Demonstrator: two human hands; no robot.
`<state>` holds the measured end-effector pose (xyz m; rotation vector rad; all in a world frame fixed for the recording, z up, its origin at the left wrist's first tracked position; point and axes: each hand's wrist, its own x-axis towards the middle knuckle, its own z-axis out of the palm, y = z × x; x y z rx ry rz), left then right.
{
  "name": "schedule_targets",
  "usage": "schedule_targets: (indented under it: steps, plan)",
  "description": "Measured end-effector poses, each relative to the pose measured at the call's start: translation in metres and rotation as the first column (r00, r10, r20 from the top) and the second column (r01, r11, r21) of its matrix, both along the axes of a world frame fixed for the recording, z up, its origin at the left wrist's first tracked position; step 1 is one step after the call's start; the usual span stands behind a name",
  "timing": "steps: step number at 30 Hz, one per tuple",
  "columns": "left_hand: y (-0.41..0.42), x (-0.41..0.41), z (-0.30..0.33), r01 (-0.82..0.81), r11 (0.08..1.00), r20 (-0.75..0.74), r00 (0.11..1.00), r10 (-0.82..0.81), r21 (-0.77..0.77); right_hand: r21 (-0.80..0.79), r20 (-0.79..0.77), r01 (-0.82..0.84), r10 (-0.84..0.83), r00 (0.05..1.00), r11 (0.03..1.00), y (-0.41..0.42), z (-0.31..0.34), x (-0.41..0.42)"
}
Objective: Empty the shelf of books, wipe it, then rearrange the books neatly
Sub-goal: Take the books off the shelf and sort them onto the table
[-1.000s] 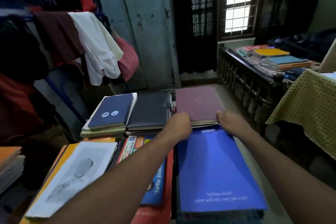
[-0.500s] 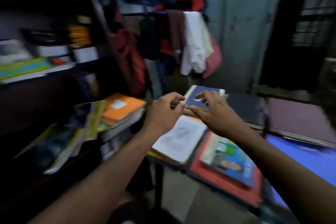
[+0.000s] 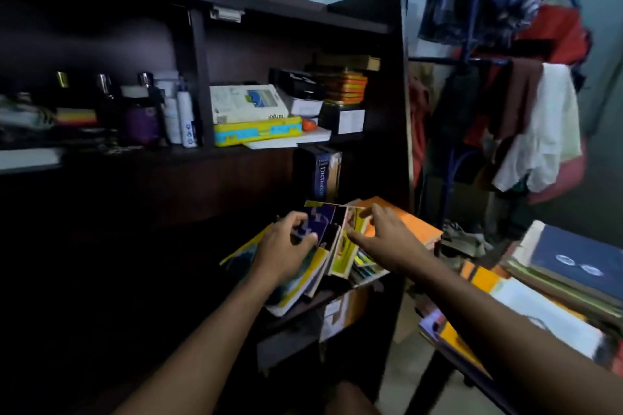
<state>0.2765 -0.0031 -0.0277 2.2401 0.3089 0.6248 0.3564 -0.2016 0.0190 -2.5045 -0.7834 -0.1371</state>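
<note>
Left hand (image 3: 283,248) grasped leaning books (image 3: 328,239) on shelf (image 3: 303,308); right hand (image 3: 387,239), fingers spread loose, touched yellow book (image 3: 350,246). Dictionary (image 3: 323,177) upright behind.

1. We see bottles (image 3: 175,111) in a row on the upper left compartment, a purple jar (image 3: 141,123) among them.
2. Yellow-and-blue case (image 3: 258,133) in the next compartment, white box (image 3: 247,103) on top.
3. Stacked orange tins (image 3: 347,87) further right.
4. Clothes rack (image 3: 472,61) right of the unit, white garment (image 3: 546,131) draped over it.
</note>
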Motion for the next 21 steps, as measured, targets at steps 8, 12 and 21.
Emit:
schedule_targets:
  steps: [8, 12, 21]
  plan:
    - [0.055, 0.058, -0.036, 0.09, 0.988, -0.08, 0.994, -0.08, 0.122, -0.085, 0.057, 0.044, -0.039, 0.998, 0.995, 0.059, -0.009, 0.053]
    - [0.093, 0.081, -0.071, -0.017, 0.97, -0.061, 0.998, 0.033, 0.241, -0.218, 0.174, 0.176, -0.139, 0.975, 0.96, 0.1, 0.007, 0.102]
    - [0.105, 0.097, -0.088, -0.015, 0.991, -0.09, 0.996, 0.027, 0.133, -0.125, 0.066, 0.221, -0.215, 0.974, 0.967, 0.197, 0.01, 0.227]
